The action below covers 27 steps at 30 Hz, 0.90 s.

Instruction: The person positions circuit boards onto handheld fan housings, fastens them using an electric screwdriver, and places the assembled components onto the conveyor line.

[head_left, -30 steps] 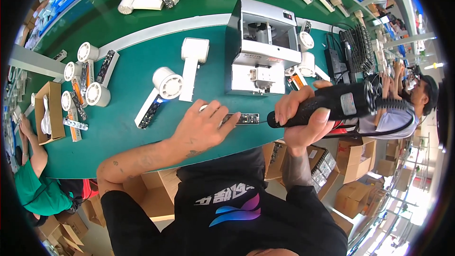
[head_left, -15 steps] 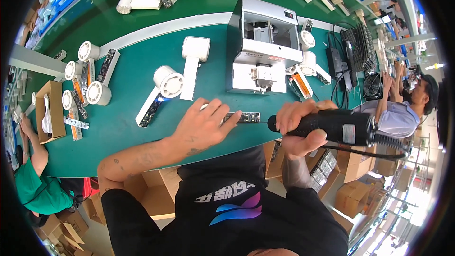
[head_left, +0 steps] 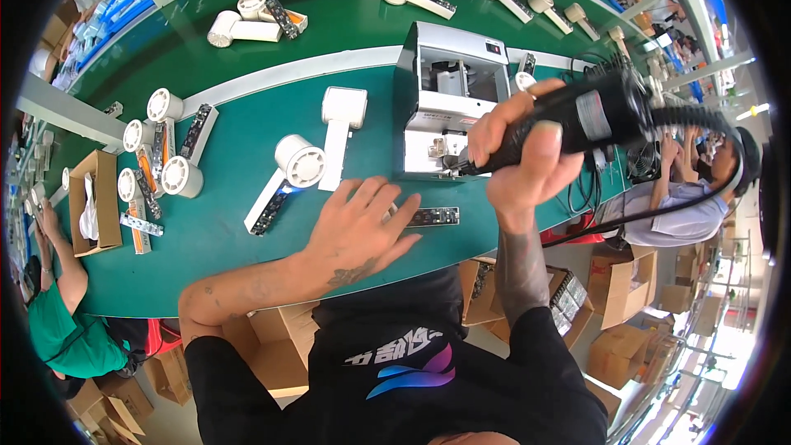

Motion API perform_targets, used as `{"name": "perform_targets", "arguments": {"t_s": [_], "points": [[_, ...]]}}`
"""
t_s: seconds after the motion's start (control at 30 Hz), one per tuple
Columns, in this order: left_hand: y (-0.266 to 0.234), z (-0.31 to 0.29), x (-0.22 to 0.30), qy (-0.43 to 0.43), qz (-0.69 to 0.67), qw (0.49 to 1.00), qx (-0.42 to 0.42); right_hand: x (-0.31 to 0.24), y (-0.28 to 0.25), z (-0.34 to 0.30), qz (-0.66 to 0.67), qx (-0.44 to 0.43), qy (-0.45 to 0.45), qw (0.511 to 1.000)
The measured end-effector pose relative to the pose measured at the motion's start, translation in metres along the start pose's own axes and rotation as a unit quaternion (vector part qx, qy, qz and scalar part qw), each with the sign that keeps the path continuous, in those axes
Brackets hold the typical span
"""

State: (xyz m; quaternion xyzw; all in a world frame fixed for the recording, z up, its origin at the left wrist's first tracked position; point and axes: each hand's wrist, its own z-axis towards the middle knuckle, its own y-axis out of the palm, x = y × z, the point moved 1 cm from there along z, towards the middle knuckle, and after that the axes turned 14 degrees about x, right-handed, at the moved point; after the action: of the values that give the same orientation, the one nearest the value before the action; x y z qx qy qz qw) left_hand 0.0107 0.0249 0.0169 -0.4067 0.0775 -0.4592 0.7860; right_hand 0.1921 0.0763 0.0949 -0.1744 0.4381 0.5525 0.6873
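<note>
Right hand (head_left: 526, 148), gripping driver (head_left: 577, 119), has moved to machine (head_left: 438, 107) — left hand (head_left: 358, 227) over circuit board (head_left: 438, 216), grip unclear.

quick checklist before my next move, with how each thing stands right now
1. Right hand wrapped round driver: ok.
2. Driver's nose at the machine's front: ok.
3. Anything on the driver's tip: cannot tell, too small.
4. Left hand on board: ok.
5. Board's whole face visible: not ok, left hand covers its left part.
6. Cable clear of board: ok, it's off to the right.
</note>
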Motion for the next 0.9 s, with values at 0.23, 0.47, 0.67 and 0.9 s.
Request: {"name": "perform_targets", "arguments": {"t_s": [0.23, 0.47, 0.67, 0.9], "points": [[-0.009, -0.001, -0.006, -0.019, 0.009, 0.999, -0.028, -0.028, -0.013, -0.009, 0.107, -0.015, -0.035, 0.993], [-0.021, 0.002, -0.006, -0.028, 0.045, 0.994, -0.100, -0.001, 0.003, 0.006, 0.000, -0.026, -0.016, 1.000], [-0.032, 0.000, -0.011, -0.042, 0.054, 0.990, -0.121, -0.006, -0.001, -0.016, -0.028, -0.051, 0.031, 0.998], [-0.029, 0.002, -0.011, -0.036, 0.047, 0.991, -0.122, -0.004, 0.007, -0.040, 0.163, -0.014, 0.114, 0.980]]}}
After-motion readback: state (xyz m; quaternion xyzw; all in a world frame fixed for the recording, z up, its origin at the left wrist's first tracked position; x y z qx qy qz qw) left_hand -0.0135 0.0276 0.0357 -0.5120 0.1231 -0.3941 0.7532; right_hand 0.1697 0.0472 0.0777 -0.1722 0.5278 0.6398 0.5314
